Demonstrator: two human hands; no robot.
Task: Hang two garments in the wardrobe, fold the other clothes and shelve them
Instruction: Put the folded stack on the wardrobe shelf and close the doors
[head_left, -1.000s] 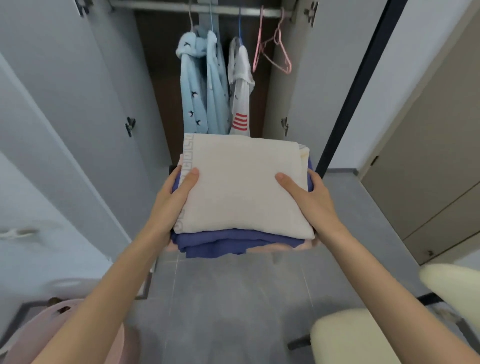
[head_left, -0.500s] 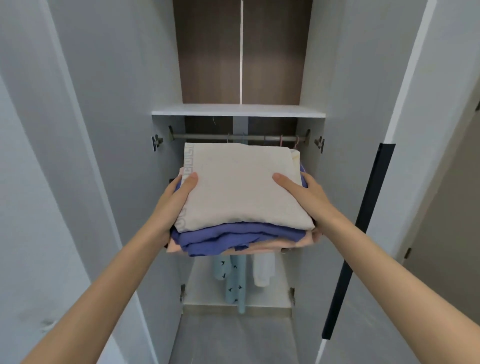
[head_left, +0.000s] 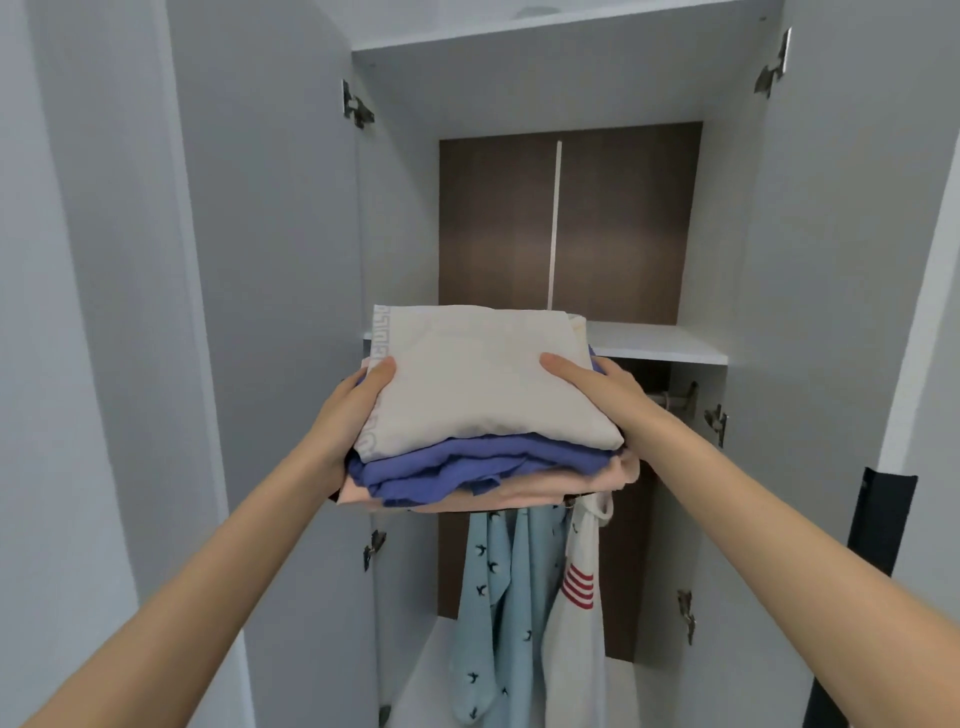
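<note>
A stack of folded clothes (head_left: 483, 395) is raised in front of the open wardrobe: cream piece on top, blue in the middle, pink at the bottom. My left hand (head_left: 353, 410) grips its left side, thumb on the cream top. On the other side my right hand (head_left: 597, 389) holds it the same way. The stack's far edge is level with the white shelf (head_left: 654, 343), in front of it. Below hang a light blue bird-print garment (head_left: 498, 597) and a white garment with red stripes (head_left: 576, 613).
Both grey wardrobe doors stand open, the left door (head_left: 260, 260) and the right door (head_left: 841, 260) flanking my arms. A brown back panel (head_left: 613, 223) sits above the shelf. The end of the hanging rail (head_left: 675, 400) shows under the shelf at the right.
My view has tilted upward from the floor to the upper wardrobe. Both hands have lifted the stack from the hanging garments' level up to the shelf's height.
</note>
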